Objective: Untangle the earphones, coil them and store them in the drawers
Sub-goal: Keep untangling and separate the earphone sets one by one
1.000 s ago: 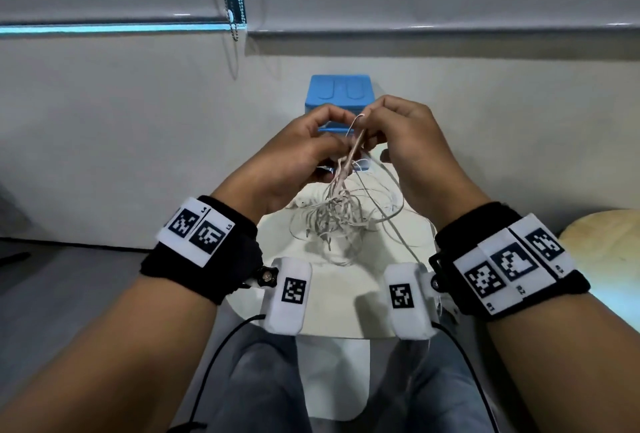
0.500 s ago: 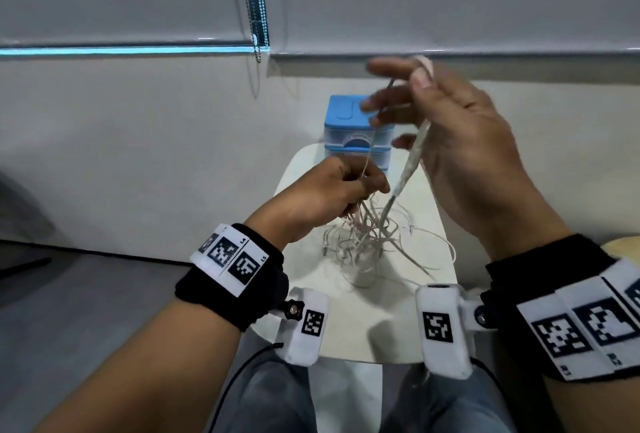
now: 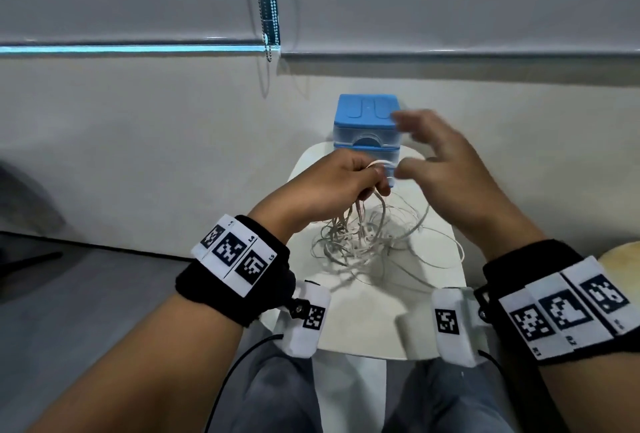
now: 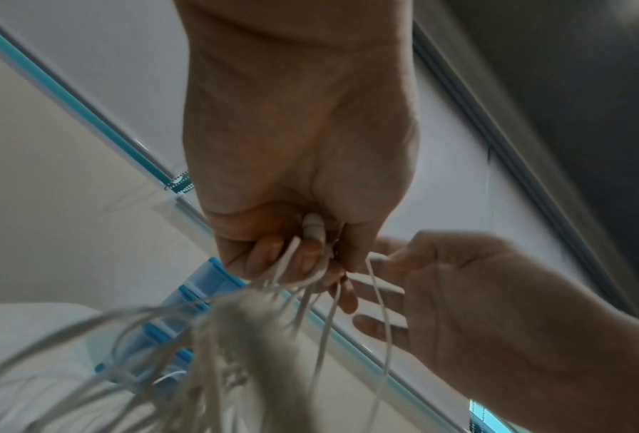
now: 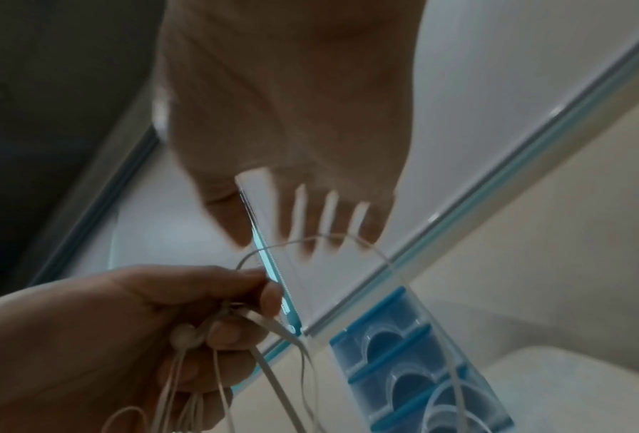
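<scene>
On a small white bench [image 3: 377, 321] under a grey blind, we are untangling: our left hand [image 3: 332, 186] grips the earphones [image 3: 367, 242] (a dangling snarl), right hand [image 3: 446, 169] spread, empty. Next, we judge, pick one strand free; drawers [image 3: 367, 131] wait far.

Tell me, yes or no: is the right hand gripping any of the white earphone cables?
No: the right hand has its fingers spread and holds nothing; only the left hand grips the white earphone cables.

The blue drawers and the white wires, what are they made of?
The drawers look like hard plastic: a matte blue top and clear, see-through fronts. The wires look rubbery or soft plastic, off-white and bendy, hanging in loose loops from the left hand.
</scene>
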`<state>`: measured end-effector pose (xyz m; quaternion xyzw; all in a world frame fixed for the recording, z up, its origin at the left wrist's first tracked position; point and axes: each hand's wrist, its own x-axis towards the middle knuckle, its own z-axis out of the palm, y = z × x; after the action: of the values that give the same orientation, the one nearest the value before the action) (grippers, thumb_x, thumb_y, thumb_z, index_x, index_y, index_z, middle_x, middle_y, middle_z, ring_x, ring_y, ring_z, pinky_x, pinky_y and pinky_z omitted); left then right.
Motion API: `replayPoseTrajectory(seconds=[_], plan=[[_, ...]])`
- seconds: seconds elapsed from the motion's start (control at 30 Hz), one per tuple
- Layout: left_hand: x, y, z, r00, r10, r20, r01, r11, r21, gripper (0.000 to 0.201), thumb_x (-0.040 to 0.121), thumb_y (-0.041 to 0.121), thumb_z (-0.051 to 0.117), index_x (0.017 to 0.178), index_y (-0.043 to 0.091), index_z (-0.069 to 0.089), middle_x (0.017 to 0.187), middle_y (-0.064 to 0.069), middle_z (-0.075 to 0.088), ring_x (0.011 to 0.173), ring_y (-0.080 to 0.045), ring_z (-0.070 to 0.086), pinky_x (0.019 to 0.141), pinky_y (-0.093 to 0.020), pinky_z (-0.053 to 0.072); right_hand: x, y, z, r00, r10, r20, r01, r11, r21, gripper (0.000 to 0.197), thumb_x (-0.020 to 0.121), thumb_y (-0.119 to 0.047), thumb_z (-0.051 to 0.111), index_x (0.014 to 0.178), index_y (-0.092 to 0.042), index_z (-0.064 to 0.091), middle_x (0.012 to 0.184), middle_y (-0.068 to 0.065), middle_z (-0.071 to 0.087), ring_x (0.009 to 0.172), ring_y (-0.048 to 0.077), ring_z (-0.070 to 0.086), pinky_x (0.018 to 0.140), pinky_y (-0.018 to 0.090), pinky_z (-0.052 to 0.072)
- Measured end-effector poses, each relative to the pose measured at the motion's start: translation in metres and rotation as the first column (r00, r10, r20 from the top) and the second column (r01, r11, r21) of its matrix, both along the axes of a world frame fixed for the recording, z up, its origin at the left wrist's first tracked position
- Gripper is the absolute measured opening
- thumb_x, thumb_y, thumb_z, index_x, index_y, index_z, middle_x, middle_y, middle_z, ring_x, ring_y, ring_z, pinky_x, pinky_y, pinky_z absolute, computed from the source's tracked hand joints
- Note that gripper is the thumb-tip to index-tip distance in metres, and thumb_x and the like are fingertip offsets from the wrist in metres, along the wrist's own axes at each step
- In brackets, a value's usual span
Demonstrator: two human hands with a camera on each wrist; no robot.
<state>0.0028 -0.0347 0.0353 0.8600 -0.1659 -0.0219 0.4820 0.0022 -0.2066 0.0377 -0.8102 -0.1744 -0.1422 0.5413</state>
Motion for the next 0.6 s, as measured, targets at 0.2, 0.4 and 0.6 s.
replayPoseTrajectory(seconds=[0.2, 0.4, 0.6], plan=[[-0.005, 0.002, 0.005, 1.0, -0.007, -0.009, 0.007, 0.999, -0.037, 0.028, 0.102, 0.022, 0.059, 0.076, 0.016, 0.068, 0.053, 0.018, 0.055, 0.052, -0.001, 0.044, 0.055, -0.017, 0.036, -0.013, -0.009, 0.01, 0.997, 0.056, 0.05, -0.031, 0.917, -0.398, 0.01, 0.092, -0.024, 0.071, 0.082, -0.022, 0.074, 0.064, -0.003, 0.067, 0.054, 0.005, 0.059, 0.058, 0.027, 0.049], [-0.003, 0.004, -0.015, 0.995, -0.07, 0.072, 0.069, 0.998, 0.013, 0.011, 0.095, 0.019, 0.071, 0.09, 0.01, 0.071, 0.076, 0.01, 0.059, 0.066, -0.003, 0.048, 0.065, -0.019, 0.04, -0.018, -0.017, 0.026, 0.97, 0.041, 0.238, -0.076, 0.987, 0.141, 0.024, 0.102, -0.019, 0.056, 0.079, -0.016, 0.061, 0.073, -0.003, 0.064, 0.071, 0.01, 0.058, 0.067, 0.027, 0.044], [0.001, 0.008, -0.029, 0.997, -0.043, 0.066, 0.037, 0.996, 0.086, 0.009, 0.096, 0.017, 0.069, 0.091, 0.013, 0.076, 0.071, 0.017, 0.065, 0.065, 0.003, 0.054, 0.061, -0.012, 0.042, -0.034, -0.037, 0.059, 0.965, 0.117, 0.236, -0.261, 0.543, 0.798, 0.021, 0.102, -0.024, 0.048, 0.084, -0.018, 0.042, 0.065, 0.01, 0.053, 0.045, 0.018, 0.052, 0.046, 0.024, 0.038]])
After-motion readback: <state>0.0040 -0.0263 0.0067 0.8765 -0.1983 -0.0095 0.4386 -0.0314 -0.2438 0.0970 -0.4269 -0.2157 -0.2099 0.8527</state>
